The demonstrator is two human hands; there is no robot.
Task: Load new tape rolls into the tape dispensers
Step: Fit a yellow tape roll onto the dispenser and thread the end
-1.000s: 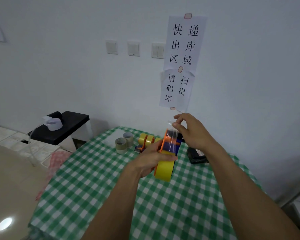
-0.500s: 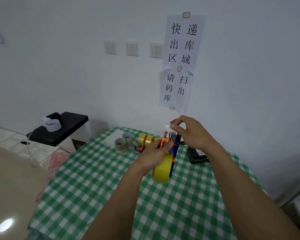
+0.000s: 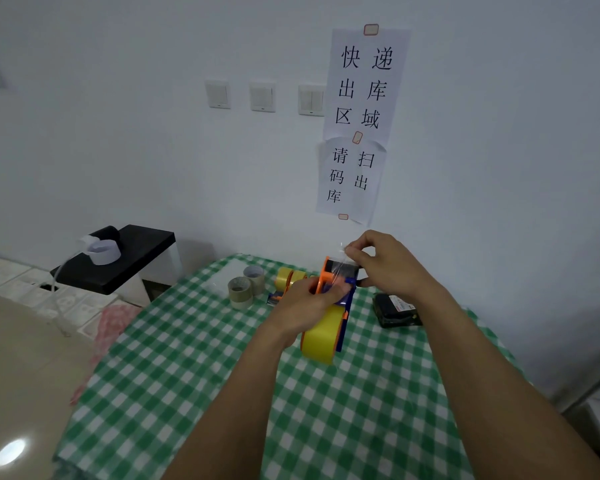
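Note:
My left hand [image 3: 309, 303] grips an orange and blue tape dispenser [image 3: 340, 282] above the checked table, with a yellow tape roll [image 3: 321, 337] mounted on its lower end. My right hand [image 3: 385, 265] pinches the clear free end of the tape [image 3: 342, 263] at the dispenser's top, pulled across the head. Behind the left hand a second dispenser with a yellow roll [image 3: 286, 278] lies on the table. Two brownish tape rolls [image 3: 245, 287] stand to its left.
The table carries a green-and-white checked cloth [image 3: 194, 358]. A black flat device [image 3: 395, 310] lies at the right near the wall. A black stool [image 3: 118, 261] with a white roll on it stands at the left. Paper signs [image 3: 361, 116] hang on the wall.
The dispenser has tilted and sunk slightly in my left hand. My right hand has drawn the tape end down closer to the dispenser's head.

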